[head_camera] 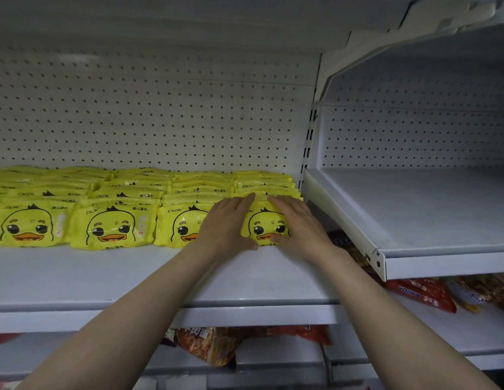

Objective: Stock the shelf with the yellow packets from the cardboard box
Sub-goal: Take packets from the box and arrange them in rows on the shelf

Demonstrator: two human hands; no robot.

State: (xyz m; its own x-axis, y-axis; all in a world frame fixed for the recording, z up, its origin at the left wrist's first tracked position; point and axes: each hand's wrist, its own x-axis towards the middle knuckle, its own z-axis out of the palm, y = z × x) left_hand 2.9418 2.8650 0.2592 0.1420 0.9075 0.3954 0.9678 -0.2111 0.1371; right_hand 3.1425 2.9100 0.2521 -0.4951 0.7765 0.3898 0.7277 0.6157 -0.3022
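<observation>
Yellow packets stand in leaning rows across the white shelf, filling its back half from the left edge to the upright at the right, with bare shelf in front. At the right-hand row the left hand lies flat with straight fingers against the left side of the front packet, and the right hand presses its right side the same way, neither hand pinching it. Since the slick, soft packets only lean on each other, I judge an uneven push could tip this row forward, or wedge it against the upright; the cardboard box is out of view.
</observation>
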